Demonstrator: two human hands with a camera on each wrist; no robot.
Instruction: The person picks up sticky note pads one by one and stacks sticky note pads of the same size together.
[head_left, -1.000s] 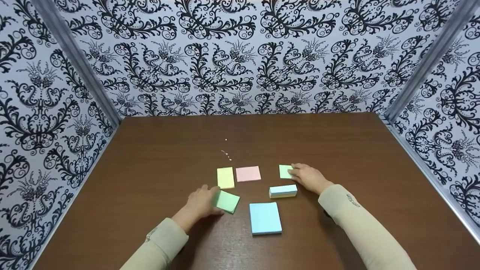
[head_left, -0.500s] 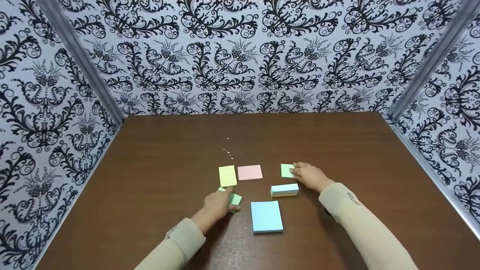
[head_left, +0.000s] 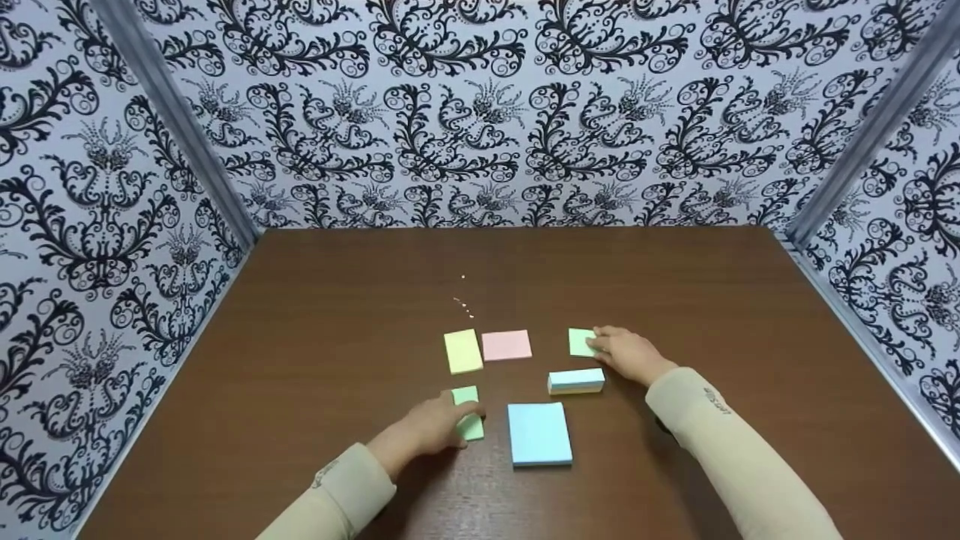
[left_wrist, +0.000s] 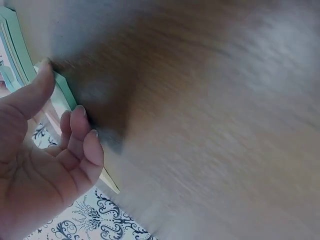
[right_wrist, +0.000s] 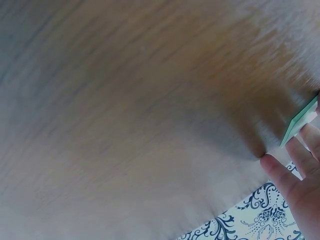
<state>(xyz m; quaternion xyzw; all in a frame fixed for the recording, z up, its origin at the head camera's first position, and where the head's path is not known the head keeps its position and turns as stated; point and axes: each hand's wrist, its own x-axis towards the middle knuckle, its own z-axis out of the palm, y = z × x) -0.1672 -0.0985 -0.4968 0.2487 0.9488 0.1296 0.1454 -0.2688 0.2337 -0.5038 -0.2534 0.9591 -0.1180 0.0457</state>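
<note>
In the head view my left hand (head_left: 435, 424) grips a green sticky note pad (head_left: 468, 427) lying just left of a large blue pad (head_left: 540, 435). Thumb and fingers sit at opposite edges of that green pad in the left wrist view, partly covering it. Farther back on the right, my right hand (head_left: 628, 354) holds a smaller light green sticky note pad (head_left: 580, 342) by its right side. From the right wrist view, thumb and fingers are seen at this pad's edges (right_wrist: 299, 119), with one finger down on the table.
A yellow pad (head_left: 463, 352) and a pink pad (head_left: 506, 346) lie side by side behind the left hand. A blue-topped block of notes (head_left: 575, 381) stands between the large blue pad and the right hand. Tiny white scraps (head_left: 465, 306) dot the brown table (head_left: 360, 300); patterned walls enclose it.
My left hand has reached over the green pad, then drawn back to its left side; the pad has turned from slanted to nearly straight. The right hand keeps its place on the light green pad.
</note>
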